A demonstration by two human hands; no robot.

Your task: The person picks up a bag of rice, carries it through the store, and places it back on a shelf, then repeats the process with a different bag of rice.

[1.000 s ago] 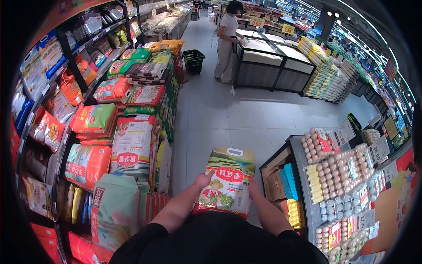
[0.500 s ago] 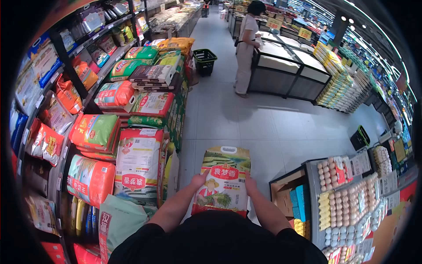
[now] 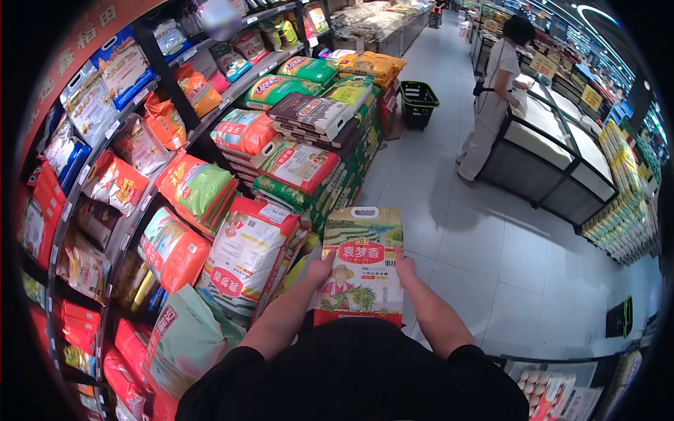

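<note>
A rice bag (image 3: 361,270) with a green field picture, a red label and a white handle at its top is upright in front of my body. My left hand (image 3: 321,269) grips its left edge, and my right hand (image 3: 403,269) grips its right edge. The fingers behind the bag are hidden. Just left of the bag lies a stack of rice bags (image 3: 246,245), white and red on top. Below that stack, a pale green bag (image 3: 186,340) leans near my left forearm.
Shelves (image 3: 126,242) of packaged goods line the left. Further ahead are more stacked bags (image 3: 309,112) and a black basket (image 3: 418,105) on the floor. A person (image 3: 491,98) stands beside a display bin (image 3: 540,140). Egg trays (image 3: 540,389) are at the lower right.
The view has turned left, so the shelves and stacks sit further right and the egg display has mostly left the frame. Both hands still hold the bag, which is slightly higher in view.
</note>
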